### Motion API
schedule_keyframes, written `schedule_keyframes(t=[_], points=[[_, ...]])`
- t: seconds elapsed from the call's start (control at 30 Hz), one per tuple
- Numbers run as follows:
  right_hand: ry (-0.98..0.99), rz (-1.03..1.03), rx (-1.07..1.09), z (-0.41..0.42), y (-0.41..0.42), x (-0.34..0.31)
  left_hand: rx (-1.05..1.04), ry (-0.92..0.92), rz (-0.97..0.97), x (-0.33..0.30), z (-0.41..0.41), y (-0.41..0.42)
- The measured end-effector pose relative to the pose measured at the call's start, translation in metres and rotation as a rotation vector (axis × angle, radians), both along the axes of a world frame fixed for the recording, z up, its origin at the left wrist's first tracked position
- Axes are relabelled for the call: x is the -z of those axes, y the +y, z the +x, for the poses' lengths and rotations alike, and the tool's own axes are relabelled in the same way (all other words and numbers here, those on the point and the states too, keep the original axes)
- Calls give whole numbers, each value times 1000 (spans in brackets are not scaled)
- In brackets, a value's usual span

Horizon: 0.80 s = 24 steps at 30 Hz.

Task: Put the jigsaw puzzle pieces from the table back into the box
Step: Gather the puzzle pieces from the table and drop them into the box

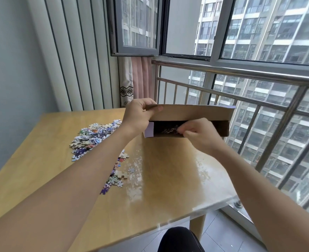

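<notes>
Above the far right part of the table point(41, 142), the box point(192, 115) is held up, the left hand point(137, 115) gripping its raised flap at the left end while the right hand point(195, 131) pinches a few pieces point(170, 130) at its dark mouth. Most puzzle pieces point(93, 135) lie heaped left of the box, with a smaller scatter point(117, 171) nearer. If the box tilts, or the pinch loosens early, pieces could slide out, perhaps off the table's edge.
</notes>
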State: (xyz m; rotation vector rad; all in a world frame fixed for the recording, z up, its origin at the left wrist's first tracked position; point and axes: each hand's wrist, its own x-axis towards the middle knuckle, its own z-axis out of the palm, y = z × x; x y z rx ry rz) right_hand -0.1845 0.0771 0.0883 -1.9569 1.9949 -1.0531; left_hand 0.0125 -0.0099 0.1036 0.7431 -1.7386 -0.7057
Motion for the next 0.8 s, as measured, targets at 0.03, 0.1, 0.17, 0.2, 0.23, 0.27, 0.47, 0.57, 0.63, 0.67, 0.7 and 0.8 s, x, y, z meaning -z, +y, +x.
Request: schedule_keyframes(t=[0.03,0.1,0.17,0.2,0.23,0.27,0.47,0.57,0.63,0.67,0.7,0.8], points=[[145,14,-72,5,-1,2,1,1,-2,0,-1,1],[279,116,-149,8,-11,3,3,0,-7,1,-1,2],[309,251,-156,4,-24,3,0,-2,-12,2,-2,1],[328,317,-137,2,-29,3,-1,-6,-13,4,-2,1],[335,359,-119,-1,-34,4,-2,-12,-16,5,-2,1],[324,387,-107,-3,-35,4,-3,-21,-15,8,-1,1],[292,484,-218,-9,-20,10,-93,-82,29,33,8,-10],[476,403,-213,-8,-14,17,-132,-81,77,49,9,-8],[481,382,-216,-6,-10,23,-117,-106,129,64,4,-7],[462,419,-230,-2,-6,24,-108,-137,155,72,1,-6],[451,457,-249,3,-3,26,-94,-171,177,81,-1,-4],[468,497,-341,24,5,32,-27,-289,236,107,-3,6]])
